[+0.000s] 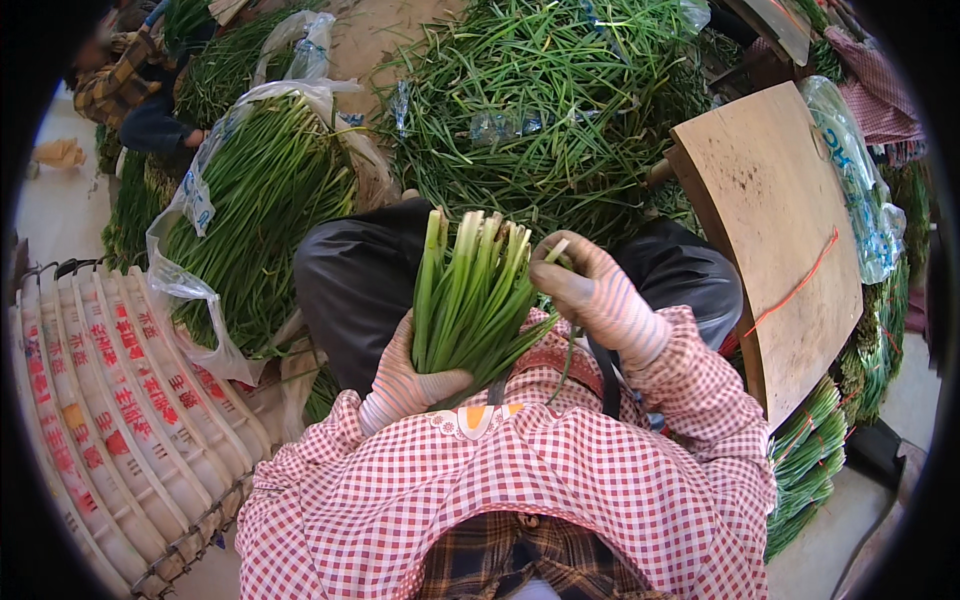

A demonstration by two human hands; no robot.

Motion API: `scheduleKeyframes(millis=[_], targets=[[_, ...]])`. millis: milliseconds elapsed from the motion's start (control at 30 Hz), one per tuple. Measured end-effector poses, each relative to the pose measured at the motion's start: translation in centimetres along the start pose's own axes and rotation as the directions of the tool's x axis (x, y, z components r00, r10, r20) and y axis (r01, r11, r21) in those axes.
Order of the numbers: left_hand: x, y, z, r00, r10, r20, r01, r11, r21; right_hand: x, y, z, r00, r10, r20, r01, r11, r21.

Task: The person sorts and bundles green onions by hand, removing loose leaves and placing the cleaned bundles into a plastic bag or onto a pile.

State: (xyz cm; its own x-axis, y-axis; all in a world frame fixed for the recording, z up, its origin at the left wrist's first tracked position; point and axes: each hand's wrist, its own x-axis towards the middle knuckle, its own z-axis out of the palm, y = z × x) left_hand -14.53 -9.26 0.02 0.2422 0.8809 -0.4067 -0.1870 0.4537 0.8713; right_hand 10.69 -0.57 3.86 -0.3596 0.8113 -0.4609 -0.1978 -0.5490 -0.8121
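My left hand [405, 386], in a striped knit glove, grips a bunch of green garlic chives [469, 307] above my lap. Their pale cut ends point away from me, and the leaf tips hang toward my apron. To the right of the bunch, my right hand [604, 296], gloved alike, pinches a short pale chive stalk [556, 250] between thumb and fingers. A thin green leaf dangles below that hand. My fingers behind the bunch are hidden.
A large loose heap of chives [540, 97] lies ahead. At left, a plastic bag [202, 187] holds more, beside a crate with printed writing [135, 420]. To the right stands a wooden board [787, 225] with an orange tie [795, 289]; tied bundles [810, 457] lie below. Another person [124, 82] sits upper left.
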Motion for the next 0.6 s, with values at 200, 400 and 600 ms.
scheduleKeyframes(millis=[200,400,600], targets=[[-0.4,0.9,0.2,0.997,-0.059,0.049,0.072,0.944,-0.323,0.0,-0.6,-0.3,0.993,0.083,0.082,-0.081,0.996,-0.031],[-1.1,1.8,0.3,0.99,-0.125,0.07,0.143,0.841,-0.522,-0.1,-1.0,-2.0,0.992,0.083,0.091,-0.069,0.987,-0.143],[-1.6,0.8,0.2,0.994,-0.067,0.087,0.101,0.867,-0.488,3.4,-4.4,-9.9,0.873,-0.356,-0.334,0.215,0.895,-0.392]])
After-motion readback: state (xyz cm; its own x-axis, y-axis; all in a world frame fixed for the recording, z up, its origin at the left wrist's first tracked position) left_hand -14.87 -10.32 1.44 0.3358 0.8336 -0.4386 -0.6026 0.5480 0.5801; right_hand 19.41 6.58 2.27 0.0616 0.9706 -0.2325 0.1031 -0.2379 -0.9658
